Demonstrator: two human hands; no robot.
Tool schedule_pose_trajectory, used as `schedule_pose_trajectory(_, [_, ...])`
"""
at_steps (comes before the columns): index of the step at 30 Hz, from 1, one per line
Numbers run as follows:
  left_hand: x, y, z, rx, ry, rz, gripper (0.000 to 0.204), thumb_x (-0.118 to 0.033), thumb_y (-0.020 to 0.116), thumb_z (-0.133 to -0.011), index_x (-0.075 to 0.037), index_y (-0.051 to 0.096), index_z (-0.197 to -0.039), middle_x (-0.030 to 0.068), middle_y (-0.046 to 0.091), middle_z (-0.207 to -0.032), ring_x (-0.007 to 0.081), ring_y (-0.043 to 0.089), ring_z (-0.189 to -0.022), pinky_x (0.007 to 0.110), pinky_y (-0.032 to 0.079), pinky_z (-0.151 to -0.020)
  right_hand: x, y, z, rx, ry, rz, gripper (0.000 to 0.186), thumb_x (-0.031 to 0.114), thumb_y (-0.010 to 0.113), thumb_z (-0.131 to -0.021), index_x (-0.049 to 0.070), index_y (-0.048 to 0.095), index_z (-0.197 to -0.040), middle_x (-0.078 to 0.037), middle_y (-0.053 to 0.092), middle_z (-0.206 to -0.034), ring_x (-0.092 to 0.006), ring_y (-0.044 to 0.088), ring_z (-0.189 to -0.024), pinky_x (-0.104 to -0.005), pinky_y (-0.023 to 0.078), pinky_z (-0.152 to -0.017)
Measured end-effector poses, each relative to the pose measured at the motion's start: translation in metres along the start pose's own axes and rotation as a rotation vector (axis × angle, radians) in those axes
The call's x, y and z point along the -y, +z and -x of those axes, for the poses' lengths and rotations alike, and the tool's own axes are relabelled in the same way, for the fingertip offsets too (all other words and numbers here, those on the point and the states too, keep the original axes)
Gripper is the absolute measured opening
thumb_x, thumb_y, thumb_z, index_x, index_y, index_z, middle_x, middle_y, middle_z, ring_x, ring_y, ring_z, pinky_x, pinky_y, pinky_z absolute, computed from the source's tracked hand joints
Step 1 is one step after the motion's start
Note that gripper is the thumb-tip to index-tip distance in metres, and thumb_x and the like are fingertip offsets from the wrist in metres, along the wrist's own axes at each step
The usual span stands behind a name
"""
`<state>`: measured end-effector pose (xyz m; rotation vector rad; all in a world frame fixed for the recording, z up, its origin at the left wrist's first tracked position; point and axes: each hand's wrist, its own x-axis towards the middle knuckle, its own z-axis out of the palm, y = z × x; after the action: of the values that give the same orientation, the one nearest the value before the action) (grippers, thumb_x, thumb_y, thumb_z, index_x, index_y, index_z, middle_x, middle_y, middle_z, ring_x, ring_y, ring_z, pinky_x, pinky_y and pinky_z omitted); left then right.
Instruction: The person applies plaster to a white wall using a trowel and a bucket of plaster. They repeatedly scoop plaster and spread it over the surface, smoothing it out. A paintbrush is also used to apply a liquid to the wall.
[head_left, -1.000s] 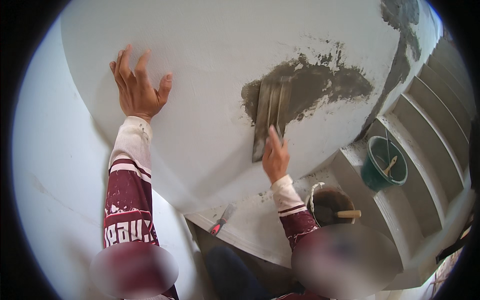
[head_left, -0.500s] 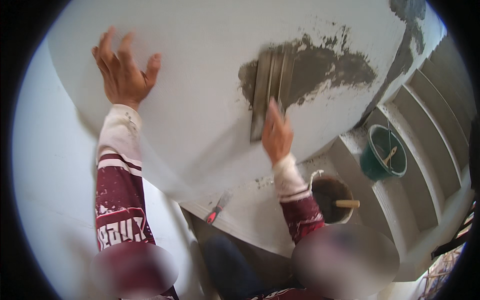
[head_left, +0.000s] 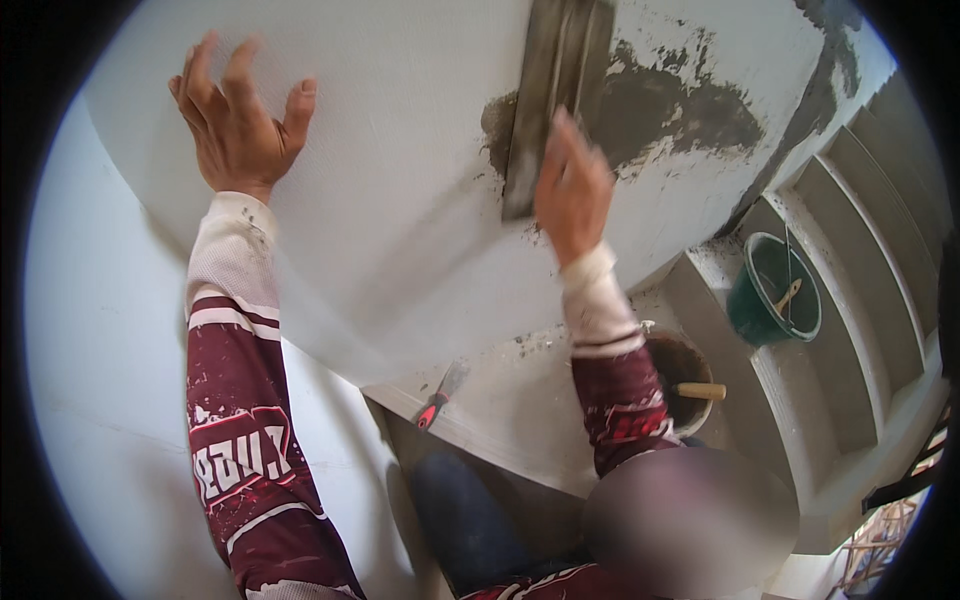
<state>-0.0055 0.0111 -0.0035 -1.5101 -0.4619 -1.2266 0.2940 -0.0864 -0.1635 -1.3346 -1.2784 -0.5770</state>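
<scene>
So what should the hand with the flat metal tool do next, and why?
I'd guess the right hand should slide the long trowel a little to the right: it overlaps only the left part of the grey patch, and ragged edges show beyond it.

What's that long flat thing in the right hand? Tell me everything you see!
It's a trowel: a long, greyish-brown, metal-looking blade with raised ridges along its back. It tilts slightly rightward at the top, reaching the picture's upper edge. The right hand grips it, hiding most of the handle. It overlaps the dark patch on the pale wall.
</scene>
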Motion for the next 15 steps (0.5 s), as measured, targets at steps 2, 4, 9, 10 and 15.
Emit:
schedule_pose_trajectory(2, [0.002, -0.003, -0.002, -0.002, 0.005, -0.02, 0.057, -0.054, 0.052, -0.092, -0.017, 0.039, -0.133, 0.0164, 0.031, -0.14, 0.0371, 0.029, -0.134, 0.059, 0.02, -0.113, 0.019, -0.009, -0.032, -0.015, 0.008, -0.005, 0.043, 0.014, 0.055, -0.095, 0.015, 0.052, -0.137, -0.024, 0.065, -0.1, -0.0369, 0.068, -0.083, -0.0411, 0.057, -0.072])
schedule_pose_trajectory(4, [0.003, -0.002, -0.005, -0.004, 0.009, -0.034, 0.058, -0.058, 0.049, -0.092, -0.018, 0.038, -0.133, 0.0157, 0.033, -0.137, 0.0367, 0.03, -0.133, 0.059, 0.02, -0.114, 0.022, 0.005, -0.004, 0.0, 0.006, -0.018, 0.042, 0.014, 0.056, -0.094, 0.015, 0.053, -0.136, -0.024, 0.063, -0.104, -0.0378, 0.068, -0.087, -0.0416, 0.057, -0.072])
schedule_pose_trajectory(9, [-0.011, -0.001, -0.005, 0.016, -0.078, 0.009, 0.057, -0.055, 0.05, -0.093, -0.017, 0.038, -0.134, 0.0157, 0.031, -0.139, 0.037, 0.028, -0.135, 0.059, 0.019, -0.113, -0.025, 0.011, 0.109, 0.112, 0.127, 0.024, 0.038, 0.011, 0.058, -0.093, 0.011, 0.058, -0.131, -0.013, 0.066, -0.12, -0.0367, 0.066, -0.093, -0.0385, 0.055, -0.082])
schedule_pose_trajectory(10, [-0.012, -0.001, -0.005, 0.02, -0.082, 0.013, 0.057, -0.053, 0.05, -0.093, -0.017, 0.037, -0.135, 0.0156, 0.031, -0.14, 0.0371, 0.027, -0.136, 0.059, 0.019, -0.113, -0.028, 0.007, 0.097, 0.106, 0.145, 0.024, 0.037, 0.012, 0.057, -0.093, 0.011, 0.059, -0.13, -0.014, 0.067, -0.118, -0.0367, 0.066, -0.091, -0.0383, 0.056, -0.081])
schedule_pose_trajectory(15, [-0.004, -0.004, -0.006, 0.015, -0.021, -0.014, 0.056, -0.052, 0.05, -0.093, -0.016, 0.037, -0.135, 0.0158, 0.031, -0.14, 0.0373, 0.026, -0.136, 0.06, 0.018, -0.114, 0.015, -0.001, -0.04, -0.106, 0.013, -0.02, 0.042, 0.019, 0.06, -0.093, 0.017, 0.055, -0.134, -0.019, 0.061, -0.087, -0.0373, 0.067, -0.075, -0.0438, 0.057, -0.065])
